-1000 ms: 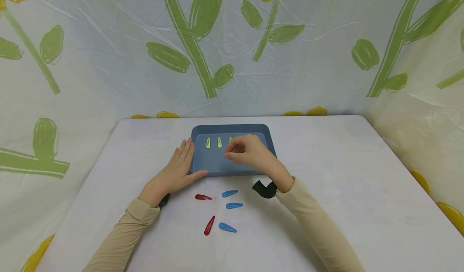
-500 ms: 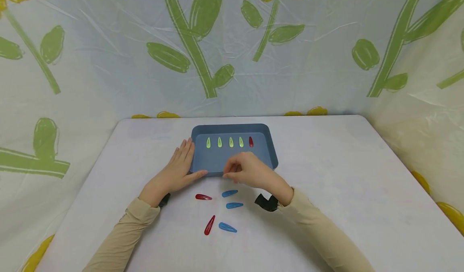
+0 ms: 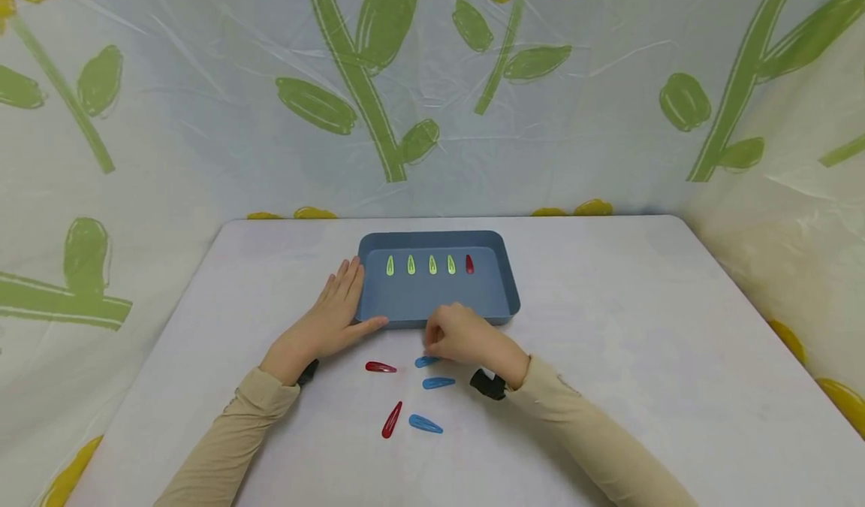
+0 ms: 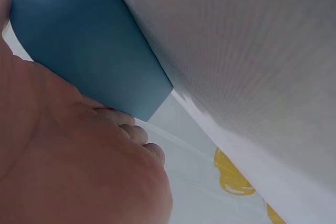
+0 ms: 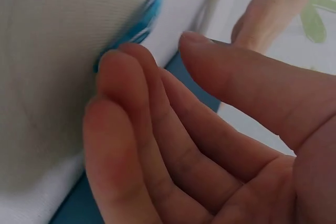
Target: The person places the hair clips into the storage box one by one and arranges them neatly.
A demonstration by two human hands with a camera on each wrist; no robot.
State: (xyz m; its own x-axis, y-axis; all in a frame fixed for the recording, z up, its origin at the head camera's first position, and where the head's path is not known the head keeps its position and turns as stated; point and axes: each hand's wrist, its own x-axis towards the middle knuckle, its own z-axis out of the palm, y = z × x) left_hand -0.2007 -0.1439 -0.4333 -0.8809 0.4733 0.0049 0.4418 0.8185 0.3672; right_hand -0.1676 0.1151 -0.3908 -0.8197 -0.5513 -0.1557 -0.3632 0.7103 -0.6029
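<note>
My left hand [image 3: 323, 325] rests flat along the left side of a blue tray [image 3: 412, 300], its thumb at the near left corner. In the tray lies a row of several light green snap hair clips [image 3: 432, 265], ending at the right with a red hair clip [image 3: 469, 264]. My right hand [image 3: 466, 336] is low over the table by the tray's front edge, at the farthest blue hair clip [image 3: 424, 361]. In the right wrist view, thumb and fingers stand apart, with the fingertips against or just beside that blue clip [image 5: 137, 29]; contact is unclear.
Two more blue hair clips [image 3: 438, 383] lie on the white table [image 3: 608, 327] nearer me, with two red hair clips [image 3: 391, 420] to their left. A curtain [image 3: 236, 154] with a plant print hangs behind the table. Black bands [image 3: 488, 384] sit at both wrists.
My right hand has moved from over the tray back toward me, down to the farthest blue hair clip, uncovering the red clip in the row. My left hand has stayed put.
</note>
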